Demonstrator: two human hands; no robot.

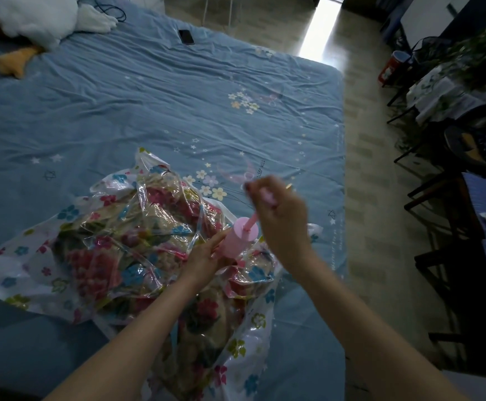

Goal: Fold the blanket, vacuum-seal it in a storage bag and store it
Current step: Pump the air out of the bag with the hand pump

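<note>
A flower-patterned blanket (137,250) lies folded inside a clear storage bag (33,256) printed with flowers, on the blue bed sheet (149,96). A pink hand pump (240,237) stands tilted on the bag's near right part. My left hand (207,254) grips the pump's barrel near its base. Above it, my right hand (279,209) grips the pink handle at the top of the drawn-out plunger rod. The hand is blurred.
A black phone (186,36) lies on the far part of the bed. A white and orange plush toy (30,21) sits at the far left corner. To the right of the bed runs a strip of floor, then dark chairs (444,215) and a cluttered table (450,94).
</note>
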